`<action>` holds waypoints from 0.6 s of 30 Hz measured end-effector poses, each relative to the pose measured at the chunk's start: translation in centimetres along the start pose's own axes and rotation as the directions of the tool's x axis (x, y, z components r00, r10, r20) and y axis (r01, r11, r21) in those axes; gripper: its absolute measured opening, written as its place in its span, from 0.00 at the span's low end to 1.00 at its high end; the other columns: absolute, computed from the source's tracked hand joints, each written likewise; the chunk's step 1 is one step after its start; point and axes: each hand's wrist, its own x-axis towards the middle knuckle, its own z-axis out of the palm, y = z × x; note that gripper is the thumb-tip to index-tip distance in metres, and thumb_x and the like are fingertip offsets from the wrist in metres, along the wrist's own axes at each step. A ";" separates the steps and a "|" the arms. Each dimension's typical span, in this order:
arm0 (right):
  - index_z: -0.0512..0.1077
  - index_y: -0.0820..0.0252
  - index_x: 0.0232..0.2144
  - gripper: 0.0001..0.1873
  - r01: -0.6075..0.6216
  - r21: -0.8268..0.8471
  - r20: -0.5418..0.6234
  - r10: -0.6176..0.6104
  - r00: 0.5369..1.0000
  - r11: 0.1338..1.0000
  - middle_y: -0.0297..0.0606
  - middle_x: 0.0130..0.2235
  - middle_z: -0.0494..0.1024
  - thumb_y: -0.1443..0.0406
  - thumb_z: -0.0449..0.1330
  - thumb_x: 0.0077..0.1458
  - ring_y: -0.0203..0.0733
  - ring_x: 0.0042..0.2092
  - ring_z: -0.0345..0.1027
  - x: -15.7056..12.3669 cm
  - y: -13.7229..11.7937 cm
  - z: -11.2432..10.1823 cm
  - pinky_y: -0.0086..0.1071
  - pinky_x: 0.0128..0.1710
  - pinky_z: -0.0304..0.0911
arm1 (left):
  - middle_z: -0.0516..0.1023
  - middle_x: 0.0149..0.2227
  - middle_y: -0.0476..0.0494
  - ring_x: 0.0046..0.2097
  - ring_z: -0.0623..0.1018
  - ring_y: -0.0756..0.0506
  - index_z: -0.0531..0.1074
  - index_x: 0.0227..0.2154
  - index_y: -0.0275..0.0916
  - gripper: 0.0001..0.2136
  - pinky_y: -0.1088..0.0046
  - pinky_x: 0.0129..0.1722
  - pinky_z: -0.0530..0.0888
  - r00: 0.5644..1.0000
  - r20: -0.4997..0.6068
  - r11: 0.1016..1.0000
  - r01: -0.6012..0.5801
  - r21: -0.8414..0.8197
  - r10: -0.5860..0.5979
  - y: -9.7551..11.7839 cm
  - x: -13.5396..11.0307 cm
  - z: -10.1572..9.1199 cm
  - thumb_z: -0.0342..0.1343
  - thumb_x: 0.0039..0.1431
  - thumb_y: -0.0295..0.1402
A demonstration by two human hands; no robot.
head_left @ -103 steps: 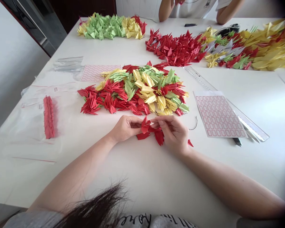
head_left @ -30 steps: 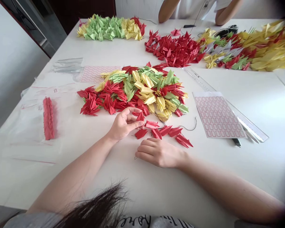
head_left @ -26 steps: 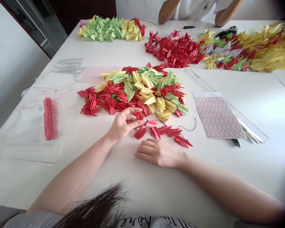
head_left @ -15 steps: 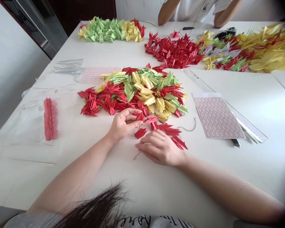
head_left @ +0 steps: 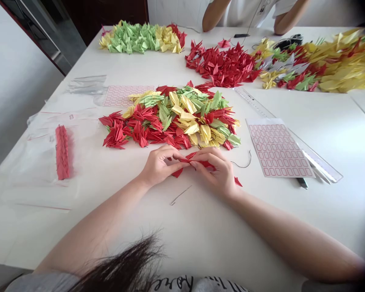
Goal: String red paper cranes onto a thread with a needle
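Observation:
My left hand [head_left: 162, 166] and my right hand [head_left: 212, 169] meet just in front of a large heap of folded paper cranes [head_left: 170, 117] in red, yellow and green. Between their fingertips both hands pinch a short bunch of red paper cranes [head_left: 192, 162] on a dark thread, partly hidden by my fingers. One red tip [head_left: 237, 182] pokes out beyond my right hand. A thin metal needle or wire [head_left: 180, 195] lies on the white table below my hands, touching neither. A loop of black thread [head_left: 242, 162] rests to the right.
A pink-ruled label sheet [head_left: 276, 150] and a long clear ruler [head_left: 255, 102] lie to the right. Plastic bags on the left hold a tight red crane strand [head_left: 62, 152]. More crane piles [head_left: 222, 61] line the far side, where a seated person's arms [head_left: 214, 18] rest.
My hands have come together and lifted the red cranes that lay spread on the table into one pinched bunch. The thin metal piece now lies alone below them.

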 end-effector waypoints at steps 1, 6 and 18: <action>0.75 0.56 0.35 0.03 -0.031 0.014 -0.004 0.031 1.000 0.999 0.39 0.37 0.78 0.67 0.62 0.63 0.42 0.39 0.74 0.0 0.0 0.0 0.38 0.38 0.71 | 0.81 0.30 0.44 0.35 0.76 0.47 0.83 0.30 0.41 0.10 0.72 0.34 0.72 1.000 0.005 1.000 0.006 0.006 -0.006 0.0 0.0 0.0 0.69 0.54 0.42; 0.74 0.57 0.32 0.07 -0.122 0.118 0.018 0.121 0.992 0.985 0.40 0.35 0.78 0.64 0.61 0.64 0.42 0.37 0.74 0.1 -0.3 -0.1 0.38 0.37 0.71 | 0.81 0.30 0.45 0.36 0.76 0.46 0.82 0.30 0.41 0.11 0.70 0.38 0.72 0.995 0.081 0.998 0.058 -0.017 -0.057 0.3 0.1 -0.3 0.64 0.60 0.43; 0.71 0.57 0.30 0.07 -0.106 0.070 0.025 0.105 0.994 0.992 0.39 0.33 0.77 0.67 0.61 0.63 0.41 0.36 0.73 0.0 -0.7 0.1 0.36 0.36 0.71 | 0.78 0.30 0.46 0.38 0.72 0.44 0.77 0.27 0.41 0.13 0.67 0.43 0.69 0.988 0.117 0.995 0.096 0.012 -0.097 1.2 0.2 -0.3 0.58 0.63 0.43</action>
